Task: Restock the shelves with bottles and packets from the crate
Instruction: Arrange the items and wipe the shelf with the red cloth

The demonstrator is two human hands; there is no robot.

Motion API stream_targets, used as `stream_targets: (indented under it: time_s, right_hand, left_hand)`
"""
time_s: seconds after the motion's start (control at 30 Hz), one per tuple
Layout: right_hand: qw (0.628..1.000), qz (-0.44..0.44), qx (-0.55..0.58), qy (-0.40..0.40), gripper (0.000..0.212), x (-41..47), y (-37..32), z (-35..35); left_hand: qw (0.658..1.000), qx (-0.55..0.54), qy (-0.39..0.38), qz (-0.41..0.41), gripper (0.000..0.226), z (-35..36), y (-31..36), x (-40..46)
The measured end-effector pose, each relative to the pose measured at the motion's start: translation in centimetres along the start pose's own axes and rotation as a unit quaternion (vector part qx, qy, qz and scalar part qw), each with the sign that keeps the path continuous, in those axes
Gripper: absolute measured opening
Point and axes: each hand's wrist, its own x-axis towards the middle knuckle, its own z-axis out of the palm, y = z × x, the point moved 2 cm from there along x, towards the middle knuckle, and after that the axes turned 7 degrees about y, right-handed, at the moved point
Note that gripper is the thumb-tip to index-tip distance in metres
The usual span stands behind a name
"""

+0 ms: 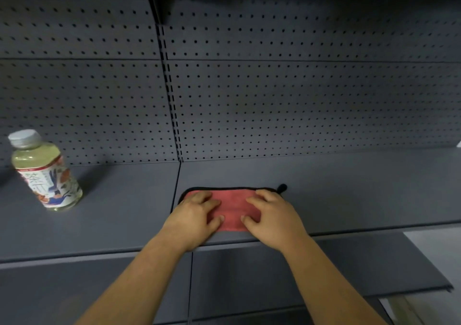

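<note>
A folded pink cloth (233, 205) with a black hem lies flat on the grey shelf (349, 195), close to its front edge. My left hand (193, 218) presses on the cloth's left part and my right hand (270, 221) presses on its right part, fingers spread and slightly bent. One bottle (43, 172) of pale green tea with a white cap and a printed label stands upright on the shelf at the far left, well apart from both hands. No crate or packets are in view.
A dark perforated back panel (274, 105) rises behind the shelf, with a slotted upright (172, 105) between two bays. A lower shelf (349, 262) juts out below. Pale floor shows at the lower right (436, 254).
</note>
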Motion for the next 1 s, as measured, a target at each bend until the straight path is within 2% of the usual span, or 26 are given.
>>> stream_targets:
  time_s: [0.23,0.53,0.77,1.0]
  right_hand:
    - [0.999,0.037,0.016,-0.002,0.045,0.1,-0.9,0.5]
    - [0.998,0.051,-0.017,0.043,0.030,-0.7,-3.0,0.3]
    - [0.995,0.084,-0.005,0.049,0.031,-2.2,-4.5,-1.1]
    - [0.992,0.084,0.016,0.093,0.031,-4.1,-6.6,-1.9]
  left_hand:
    - [0.999,-0.037,0.038,0.003,0.038,0.3,0.2,-0.1]
    - [0.996,-0.027,0.074,0.045,0.029,-0.3,0.5,-0.7]
    - [0.992,-0.043,0.106,0.051,0.031,-1.1,0.2,-1.6]
    - [0.986,-0.069,0.135,0.063,0.028,-2.4,-0.2,-3.4]
